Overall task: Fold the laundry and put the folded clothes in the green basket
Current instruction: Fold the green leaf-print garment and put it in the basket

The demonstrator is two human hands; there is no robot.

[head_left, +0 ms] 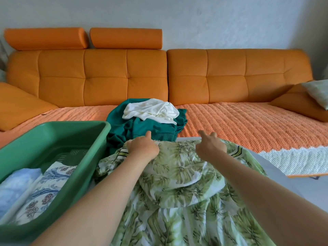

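Both hands pinch the far edge of the green leaf-print cotton garment [177, 183]: left hand [143, 146] and right hand [210, 148], each grip clamped on cloth, index fingers out. It's spread on a white surface [284, 189]. Risk: near hem drags and bunches, or the left arm knocks the green plastic basket [53, 132], just beside and part-filled. Teal-and-white unfolded pile [147, 119] crowds ahead; open room lies right, over the orange sofa throw [248, 121].
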